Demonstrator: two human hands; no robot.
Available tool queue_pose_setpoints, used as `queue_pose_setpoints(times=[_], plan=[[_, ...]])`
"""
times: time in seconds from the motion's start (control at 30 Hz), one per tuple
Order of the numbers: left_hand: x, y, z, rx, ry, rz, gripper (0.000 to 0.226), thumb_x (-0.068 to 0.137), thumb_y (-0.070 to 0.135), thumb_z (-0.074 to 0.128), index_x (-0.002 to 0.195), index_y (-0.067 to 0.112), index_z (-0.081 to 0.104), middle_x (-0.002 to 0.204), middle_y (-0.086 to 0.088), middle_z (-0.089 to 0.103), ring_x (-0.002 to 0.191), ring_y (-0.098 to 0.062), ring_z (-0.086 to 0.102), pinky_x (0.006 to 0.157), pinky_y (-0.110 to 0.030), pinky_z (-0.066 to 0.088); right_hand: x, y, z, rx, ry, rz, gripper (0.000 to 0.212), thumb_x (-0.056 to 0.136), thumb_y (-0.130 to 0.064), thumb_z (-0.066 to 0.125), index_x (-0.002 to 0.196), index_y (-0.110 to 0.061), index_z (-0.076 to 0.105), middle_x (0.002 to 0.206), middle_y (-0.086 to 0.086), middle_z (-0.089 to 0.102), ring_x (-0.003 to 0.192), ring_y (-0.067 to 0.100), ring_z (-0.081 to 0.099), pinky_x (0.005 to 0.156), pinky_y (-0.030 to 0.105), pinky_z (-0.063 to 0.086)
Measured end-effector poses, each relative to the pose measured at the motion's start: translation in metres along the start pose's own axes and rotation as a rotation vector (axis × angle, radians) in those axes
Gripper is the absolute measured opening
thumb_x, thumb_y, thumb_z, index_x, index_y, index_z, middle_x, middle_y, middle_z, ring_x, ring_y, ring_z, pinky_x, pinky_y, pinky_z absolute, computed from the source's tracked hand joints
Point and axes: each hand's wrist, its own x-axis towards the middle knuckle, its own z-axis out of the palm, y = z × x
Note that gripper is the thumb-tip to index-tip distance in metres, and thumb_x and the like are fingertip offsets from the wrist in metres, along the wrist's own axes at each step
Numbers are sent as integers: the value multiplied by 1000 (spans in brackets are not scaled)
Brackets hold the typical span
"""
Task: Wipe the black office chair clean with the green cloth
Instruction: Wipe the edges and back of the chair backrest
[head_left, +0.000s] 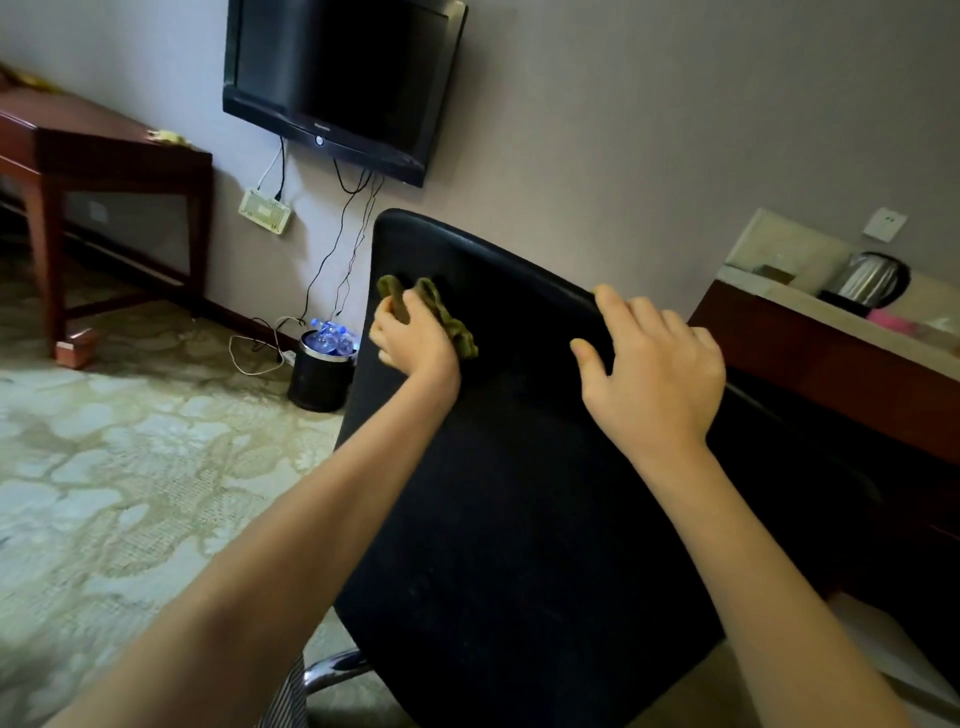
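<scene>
A crumpled green cloth (448, 326) is gripped in the left hand (415, 345) and pressed against the upper left of the backrest of the black padded office chair (519, 493). The right hand (652, 376) is laid, fingers loosely spread, on that backrest's top edge.

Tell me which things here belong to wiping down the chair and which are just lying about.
Part of the job:
black office chair
green cloth, gripped in the left hand against the chair back
right hand, resting on the chair back near its top edge

Just lying about:
wall television
waste bin holding plastic bottles
kettle
wooden table
power strip
</scene>
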Motion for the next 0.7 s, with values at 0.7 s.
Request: queue_pose_setpoints(times=[0.7], plan=[[64, 9, 2, 221, -52, 78, 41, 98, 14, 32, 137, 17, 43, 137, -17, 31, 120, -32, 42, 103, -31, 28, 6, -12, 6, -71, 51, -89, 45, 77, -32, 71, 113, -5, 64, 79, 10, 66, 61, 25, 61, 55, 26, 41]])
